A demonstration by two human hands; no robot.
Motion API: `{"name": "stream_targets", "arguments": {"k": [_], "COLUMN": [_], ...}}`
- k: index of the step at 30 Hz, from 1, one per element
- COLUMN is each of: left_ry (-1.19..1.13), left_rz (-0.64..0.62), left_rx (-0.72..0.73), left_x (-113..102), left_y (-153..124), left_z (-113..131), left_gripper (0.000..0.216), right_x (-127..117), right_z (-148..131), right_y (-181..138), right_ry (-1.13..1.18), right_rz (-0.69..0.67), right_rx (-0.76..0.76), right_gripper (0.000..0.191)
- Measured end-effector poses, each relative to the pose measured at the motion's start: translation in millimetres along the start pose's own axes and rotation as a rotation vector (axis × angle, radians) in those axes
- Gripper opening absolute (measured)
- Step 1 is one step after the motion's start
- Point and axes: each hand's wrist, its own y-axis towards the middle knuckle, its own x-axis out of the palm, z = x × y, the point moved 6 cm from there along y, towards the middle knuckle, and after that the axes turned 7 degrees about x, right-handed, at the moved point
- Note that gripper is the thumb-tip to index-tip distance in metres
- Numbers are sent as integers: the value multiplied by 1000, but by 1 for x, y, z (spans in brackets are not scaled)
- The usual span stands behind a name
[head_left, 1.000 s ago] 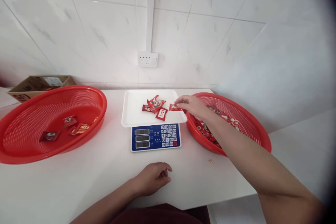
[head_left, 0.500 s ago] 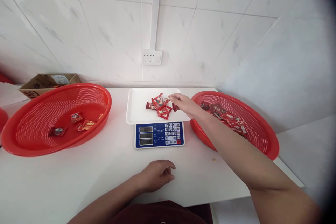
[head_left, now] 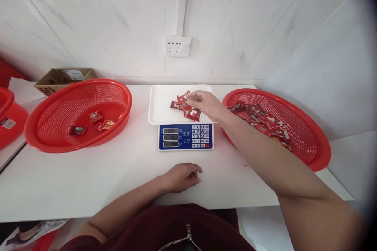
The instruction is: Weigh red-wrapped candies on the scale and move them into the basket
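I see one left hand (head_left: 182, 176) nearest, in front of the scale (head_left: 186, 137), its fingers loosely curled with a gap at the thumb. One gold scrap (head_left: 246, 166) lies to the scale's right front. At the scale's white pan (head_left: 159, 111), I have the right hand (head_left: 207, 106) over at least three red packets (head_left: 193, 114), thumb and forefinger close together; I can't tell whether they grip one. One red basket (head_left: 312, 151) right of the scale holds packets too overlapped to count; another (head_left: 55, 119), left, holds at least three. Beyond that stands one cardboard box (head_left: 47, 89).
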Motion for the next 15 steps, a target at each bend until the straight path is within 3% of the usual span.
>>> {"name": "stream_targets", "arguments": {"k": [4, 9, 12, 15], "left_ry": [26, 30, 48, 67], "left_rz": [-9, -13, -19, -30], "left_rx": [11, 22, 33, 39], "left_x": [0, 0, 0, 0], "left_y": [0, -1, 0, 0], "left_z": [1, 0, 1, 2], "left_gripper": [28, 30, 30, 30], "right_x": [6, 7, 3, -2], "right_z": [-6, -21, -24, -12], "right_y": [5, 13, -3, -41], "right_ry": [-41, -135, -209, -131], "right_rz": [29, 143, 227, 270], "right_rx": [-14, -147, -263, -323], "right_gripper": [8, 28, 31, 25]}}
